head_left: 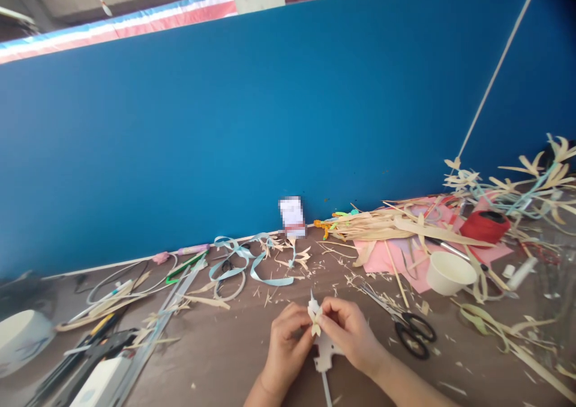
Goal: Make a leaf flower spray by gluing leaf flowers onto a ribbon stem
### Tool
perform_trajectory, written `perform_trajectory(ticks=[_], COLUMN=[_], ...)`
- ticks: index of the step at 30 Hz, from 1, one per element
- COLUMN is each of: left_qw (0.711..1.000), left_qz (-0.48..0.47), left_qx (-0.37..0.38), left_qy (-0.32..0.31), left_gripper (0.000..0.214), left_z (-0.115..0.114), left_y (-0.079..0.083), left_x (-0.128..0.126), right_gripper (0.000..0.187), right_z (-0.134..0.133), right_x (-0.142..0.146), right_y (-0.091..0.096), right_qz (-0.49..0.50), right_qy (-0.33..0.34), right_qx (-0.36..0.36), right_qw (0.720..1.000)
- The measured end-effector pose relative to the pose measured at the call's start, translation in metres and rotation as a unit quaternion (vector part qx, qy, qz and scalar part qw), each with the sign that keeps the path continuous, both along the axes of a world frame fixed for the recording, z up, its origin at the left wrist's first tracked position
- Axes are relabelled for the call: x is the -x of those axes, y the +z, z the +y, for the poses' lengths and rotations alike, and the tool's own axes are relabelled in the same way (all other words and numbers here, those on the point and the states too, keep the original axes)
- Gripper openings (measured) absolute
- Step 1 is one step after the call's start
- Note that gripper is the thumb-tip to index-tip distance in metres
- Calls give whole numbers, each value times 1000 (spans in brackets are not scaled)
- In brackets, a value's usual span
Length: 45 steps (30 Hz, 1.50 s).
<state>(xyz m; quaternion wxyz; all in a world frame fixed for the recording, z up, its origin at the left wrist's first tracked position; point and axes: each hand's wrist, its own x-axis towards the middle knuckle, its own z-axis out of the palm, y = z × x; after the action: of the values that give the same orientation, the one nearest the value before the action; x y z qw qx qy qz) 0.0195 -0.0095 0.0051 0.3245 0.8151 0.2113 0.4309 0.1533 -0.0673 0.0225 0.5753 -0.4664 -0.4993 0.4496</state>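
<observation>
A small pale flower piece (316,326) of husk-like strips is pinched between the fingertips of both hands, low in the middle of the view. My left hand (290,341) closes on it from the left. From the other side, my right hand (350,334) grips it with thumb and forefinger. Directly beneath lies a white glue gun (323,359), its nozzle pointing away toward the wall and a pale stick or cord trailing from its back end. The hands partly cover it. Black-handled scissors (411,333) rest on the table just right of my right hand.
A blue partition (270,125) stands behind the brown table (216,347). Light-blue ribbon (270,281) lies left of centre. At right are husk strips (382,224), pink paper (420,281), a paper cup (450,273) and a red spool (485,227). Tools and a white bowl (24,338) occupy the left.
</observation>
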Motion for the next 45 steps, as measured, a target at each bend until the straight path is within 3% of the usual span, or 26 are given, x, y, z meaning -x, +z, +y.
perform_trajectory(ticks=[9, 20, 32, 45], left_qw=[1000, 997, 997, 999], left_qz=[5, -16, 4, -12], left_qx=[-6, 15, -14, 34], left_qy=[3, 80, 75, 32], left_gripper=[9, 8, 9, 9], left_z=[1, 1, 1, 2], left_y=[-1, -5, -2, -3], left_x=[0, 2, 0, 0], right_gripper=[24, 28, 27, 26], right_z=[0, -2, 1, 1], right_x=[-1, -3, -1, -4], right_y=[-3, -1, 0, 0], right_qz=[5, 9, -12, -16], right_qy=[0, 35, 22, 6], right_qx=[-2, 14, 32, 28], right_qw=[1000, 999, 999, 999])
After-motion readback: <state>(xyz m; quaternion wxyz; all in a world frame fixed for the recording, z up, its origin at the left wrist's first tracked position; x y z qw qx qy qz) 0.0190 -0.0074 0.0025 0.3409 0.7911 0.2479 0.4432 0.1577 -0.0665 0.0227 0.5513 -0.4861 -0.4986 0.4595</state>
